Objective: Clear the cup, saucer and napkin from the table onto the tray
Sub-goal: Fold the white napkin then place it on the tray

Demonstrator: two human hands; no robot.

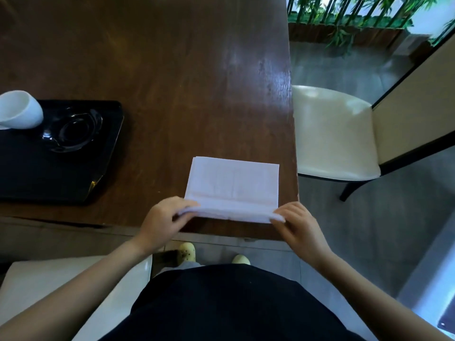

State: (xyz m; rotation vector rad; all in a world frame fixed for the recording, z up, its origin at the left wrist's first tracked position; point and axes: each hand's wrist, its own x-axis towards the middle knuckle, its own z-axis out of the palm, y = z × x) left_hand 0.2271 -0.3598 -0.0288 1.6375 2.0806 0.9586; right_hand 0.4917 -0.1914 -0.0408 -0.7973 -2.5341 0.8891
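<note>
A white napkin lies flat near the front right corner of the dark wooden table. My left hand pinches its near left corner and my right hand pinches its near right corner, and the near edge is lifted and folded over. On the left stands a black tray. A white cup stands at the tray's far left, and a dark glossy saucer lies on the tray beside it.
A cream upholstered chair stands beyond the table's right edge, and another cream seat is at my lower left. Green plants and grey floor lie to the far right.
</note>
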